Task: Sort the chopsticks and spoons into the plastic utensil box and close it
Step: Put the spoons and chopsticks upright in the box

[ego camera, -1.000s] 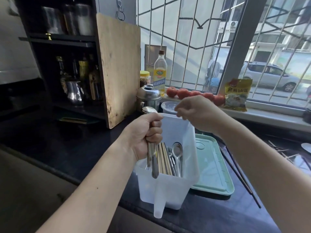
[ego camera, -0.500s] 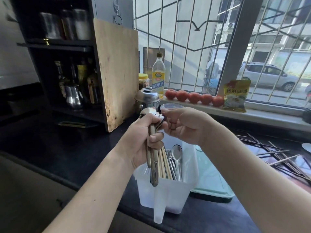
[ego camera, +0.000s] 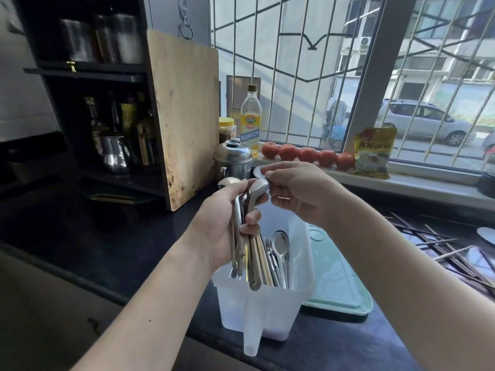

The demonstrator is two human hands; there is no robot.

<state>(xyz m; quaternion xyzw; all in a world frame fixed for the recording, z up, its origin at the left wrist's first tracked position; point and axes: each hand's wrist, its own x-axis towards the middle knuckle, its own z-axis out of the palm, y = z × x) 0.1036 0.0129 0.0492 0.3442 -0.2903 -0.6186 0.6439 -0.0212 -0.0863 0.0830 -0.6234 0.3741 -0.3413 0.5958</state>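
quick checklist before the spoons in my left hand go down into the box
1. Left hand grips the spoon bundle: ok.
2. Right hand off the bundle: not ok, its fingers are at a spoon bowl on top.
3. Utensil box open and upright: ok.
4. Handles aimed into the box: ok, they hang over its left part.
5. Space beside the chopsticks already inside: cannot tell.
6. Green lid within reach: ok, flat right of the box.

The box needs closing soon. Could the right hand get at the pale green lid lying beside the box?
Probably yes: the pale green plastic lid lies flat and uncovered right of the translucent box, below the right hand, though its grip on a spoon must end first.
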